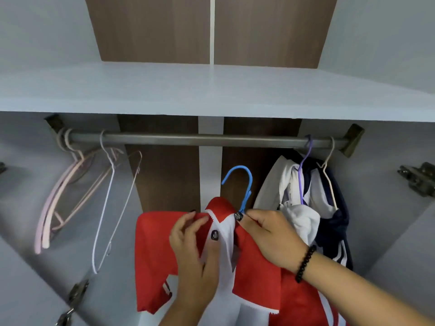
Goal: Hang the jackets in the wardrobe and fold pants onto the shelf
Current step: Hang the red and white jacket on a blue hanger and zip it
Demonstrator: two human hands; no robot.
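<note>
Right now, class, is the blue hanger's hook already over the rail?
No: the blue hanger hangs free below the rail, its hook clear of it.

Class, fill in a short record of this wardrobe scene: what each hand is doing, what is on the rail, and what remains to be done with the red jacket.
left hand: holds the red jacket by its collar
right hand: pinches the collar at the base of the blue hanger
blue hanger: in the jacket, hook not yet on the rail
rail, left: bare hangers
rail, right: two hung jackets
shelf: no pants visible
to do: hook the hanger on the rail
</note>
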